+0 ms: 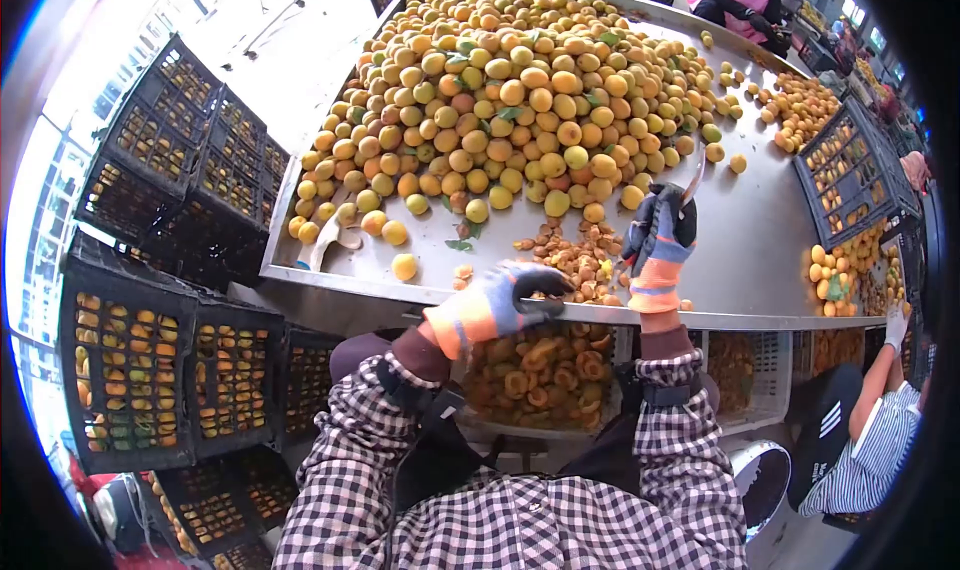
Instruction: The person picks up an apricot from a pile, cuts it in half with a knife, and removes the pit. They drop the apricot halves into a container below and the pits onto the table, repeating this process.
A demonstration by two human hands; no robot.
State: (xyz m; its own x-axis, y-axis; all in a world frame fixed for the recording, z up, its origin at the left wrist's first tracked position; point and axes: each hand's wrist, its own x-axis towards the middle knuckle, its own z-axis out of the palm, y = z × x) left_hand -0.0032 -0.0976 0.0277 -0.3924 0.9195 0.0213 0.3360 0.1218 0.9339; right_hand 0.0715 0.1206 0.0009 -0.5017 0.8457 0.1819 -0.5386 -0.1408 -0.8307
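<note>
A large heap of apricots [500, 100] covers much of the metal table [740, 240]. My right hand [660, 240], gloved in grey and orange, is closed around a small knife [693, 178] whose blade points up. Gloved alike, my left hand [500, 305] is over the table's front edge, its fingers curled, and what they may hold is hidden. Between my hands lies a small pile of apricot pits [575, 260]. Below the edge, a crate of split apricots [540, 380] sits in front of my body.
Black crates of apricots [130, 370] are stacked at the left. On the table's right stands another crate [850, 170] beside loose apricots. A co-worker in a striped shirt [880, 440] sits at the right; another person [745, 5] is at the far side. A white bucket [762, 480] stands low at the right.
</note>
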